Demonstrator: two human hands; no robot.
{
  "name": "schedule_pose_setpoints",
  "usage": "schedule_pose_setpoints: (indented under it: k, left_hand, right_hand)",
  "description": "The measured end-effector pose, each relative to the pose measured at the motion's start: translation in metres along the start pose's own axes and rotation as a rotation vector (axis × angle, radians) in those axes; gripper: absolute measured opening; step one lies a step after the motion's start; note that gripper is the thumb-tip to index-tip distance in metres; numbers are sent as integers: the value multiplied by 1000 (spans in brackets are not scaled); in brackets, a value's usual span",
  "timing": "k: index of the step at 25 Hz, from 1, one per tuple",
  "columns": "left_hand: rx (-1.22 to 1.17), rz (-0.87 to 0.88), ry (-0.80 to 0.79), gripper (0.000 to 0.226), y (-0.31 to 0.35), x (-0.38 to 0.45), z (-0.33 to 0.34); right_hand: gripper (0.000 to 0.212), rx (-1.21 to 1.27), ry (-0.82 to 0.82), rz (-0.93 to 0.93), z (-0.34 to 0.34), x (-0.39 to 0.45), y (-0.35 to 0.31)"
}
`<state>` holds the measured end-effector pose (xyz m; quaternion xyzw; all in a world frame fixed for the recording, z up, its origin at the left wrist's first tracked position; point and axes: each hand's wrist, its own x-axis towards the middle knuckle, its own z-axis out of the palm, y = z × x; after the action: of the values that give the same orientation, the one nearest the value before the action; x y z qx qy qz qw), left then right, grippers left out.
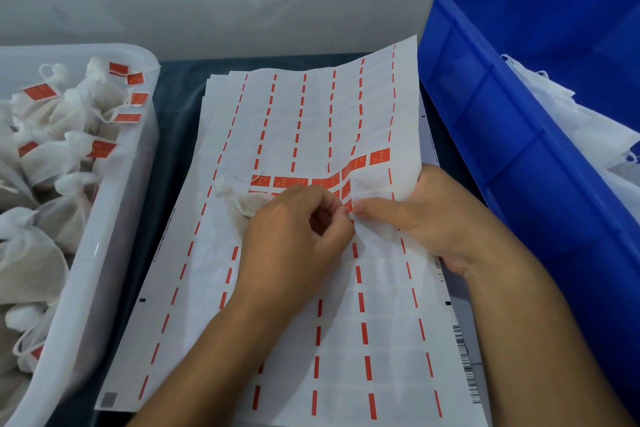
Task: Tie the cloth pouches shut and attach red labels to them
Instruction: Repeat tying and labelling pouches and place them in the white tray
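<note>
A white label sheet [311, 121] with red dashes lies on the dark table, and a few red labels [289, 181] remain in a row across its middle. My right hand [426, 215] grips the sheet's right edge and bends it upward. My left hand [294, 229] pinches at a red label where my fingertips meet, and the label is mostly hidden. One tied white cloth pouch [239, 199] lies on the sheet, partly under my left hand.
At the left, a white tub [114, 204] holds several tied pouches with red labels [100, 148]. A blue crate [512, 135] at the right holds loose white pouches [571, 121]. More sheets are stacked beneath the top one. A white wall runs behind.
</note>
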<state>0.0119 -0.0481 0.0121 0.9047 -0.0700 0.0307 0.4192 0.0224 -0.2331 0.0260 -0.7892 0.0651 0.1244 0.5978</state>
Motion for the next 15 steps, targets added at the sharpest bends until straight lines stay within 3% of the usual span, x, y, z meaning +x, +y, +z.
schedule_pose_setpoints:
  k: [10, 15]
  left_hand:
    - [-30, -79, 68, 19, -5, 3, 3]
    - [-94, -132, 133, 14, -9, 5, 2]
  right_hand:
    - [25, 30, -10, 49, -6, 0, -1]
    - [39, -27, -3, 49, -20, -5, -3]
